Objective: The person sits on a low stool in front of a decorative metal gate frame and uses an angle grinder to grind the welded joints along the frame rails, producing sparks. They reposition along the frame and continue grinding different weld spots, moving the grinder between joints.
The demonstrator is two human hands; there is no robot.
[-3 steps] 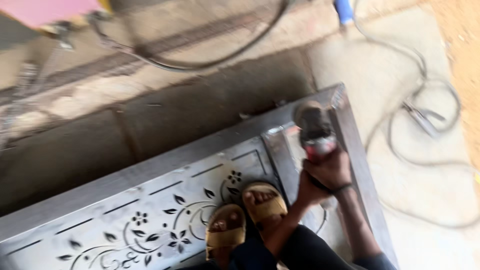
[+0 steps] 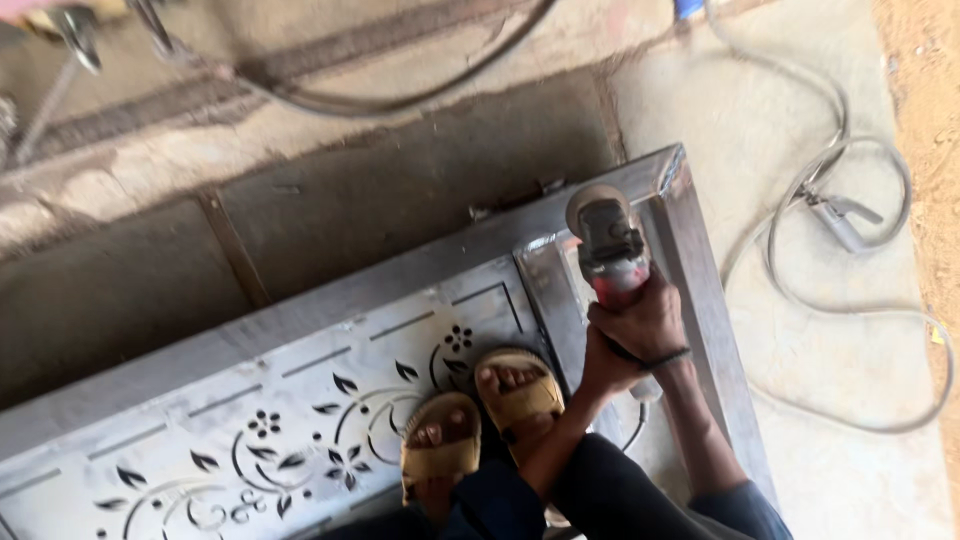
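Both hands grip the angle grinder [image 2: 612, 252] — right hand [image 2: 655, 320] over left hand [image 2: 605, 368] — its long axis pointing away, toward the metal frame's [image 2: 700, 270] far corner.

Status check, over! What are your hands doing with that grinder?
Both hands, right hand and left hand, clamped on angle grinder. Disc end at corner of metal door frame. Sandalled feet on patterned panel. Cable loose on floor nearby.

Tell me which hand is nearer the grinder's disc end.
Right. The right hand wraps the angle grinder body just behind the head; the left hand sits farther back, under the right one, near the tool's tail.
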